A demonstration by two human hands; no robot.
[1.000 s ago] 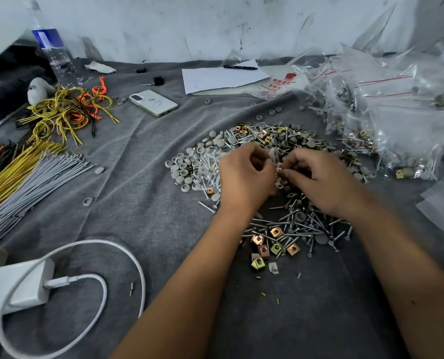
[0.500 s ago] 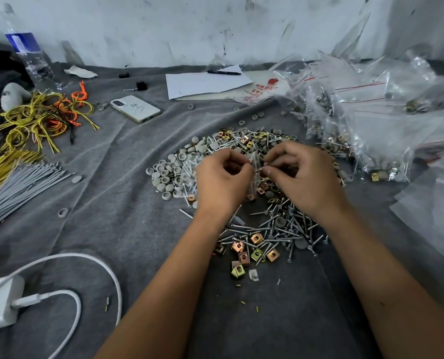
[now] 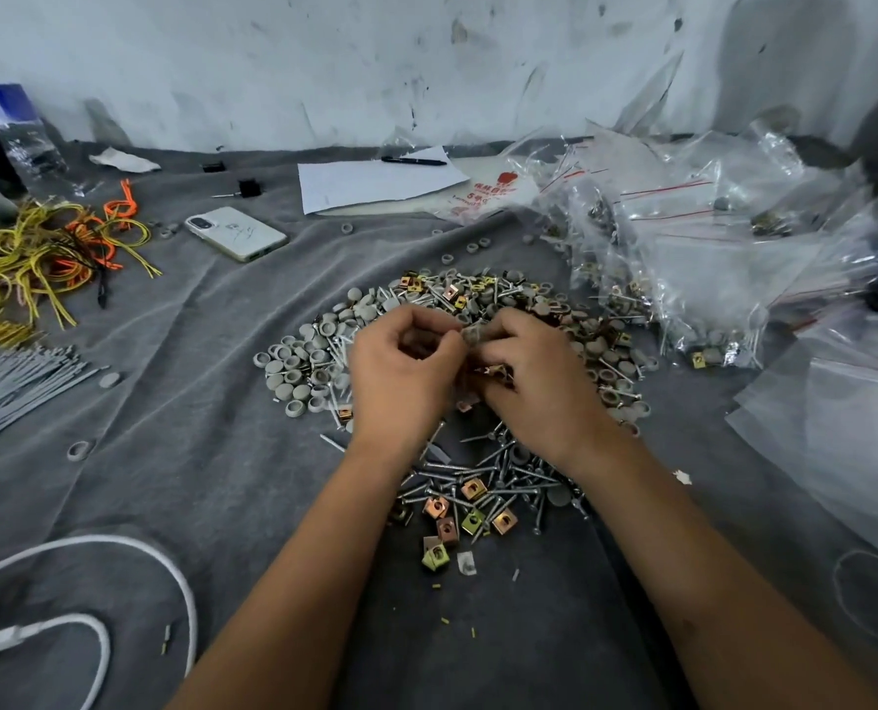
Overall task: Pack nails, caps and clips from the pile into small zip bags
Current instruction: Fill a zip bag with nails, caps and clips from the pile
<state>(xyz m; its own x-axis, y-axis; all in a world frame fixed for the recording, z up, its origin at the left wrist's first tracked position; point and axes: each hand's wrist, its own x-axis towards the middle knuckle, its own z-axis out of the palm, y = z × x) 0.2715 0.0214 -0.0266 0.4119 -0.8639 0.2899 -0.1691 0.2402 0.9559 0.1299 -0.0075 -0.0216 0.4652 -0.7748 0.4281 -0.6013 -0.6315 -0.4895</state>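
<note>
**A:** Where are your hands at this moment?

**B:** Your left hand [image 3: 401, 371] and your right hand [image 3: 534, 381] are together above the middle of the pile [image 3: 477, 392], which lies in the middle of the table [image 3: 196, 453] on a grey cloth. The fingers of both hands are curled and their tips meet. Between them you pinch a small zip bag [image 3: 472, 334]; it is blurred, so I cannot tell what is inside it. Under your right hand some metal pieces show, but I cannot tell if you hold them.

**A:** And the parts for packing?

**B:** The grey caps [image 3: 293, 371] lie mostly on the left side of the pile and along its far side. The nails [image 3: 483, 471] lie on the near side, just behind your wrists. The square clips [image 3: 472, 520], copper and yellow in colour, lie at the near edge of the pile, and some more are at its far edge. The filled zip bags [image 3: 682, 269] are heaped toward the far right corner of the table.

**A:** What else is on the table?

**B:** A white phone [image 3: 237, 233] lies face down left of the far middle, near a sheet of paper [image 3: 375, 184] with a pen [image 3: 413, 160] on it. Yellow and orange wires [image 3: 37, 253] lie at the left edge, with grey ties [image 3: 11, 386] nearer to you. A white cable [image 3: 134, 550] curves at the near left corner.
</note>
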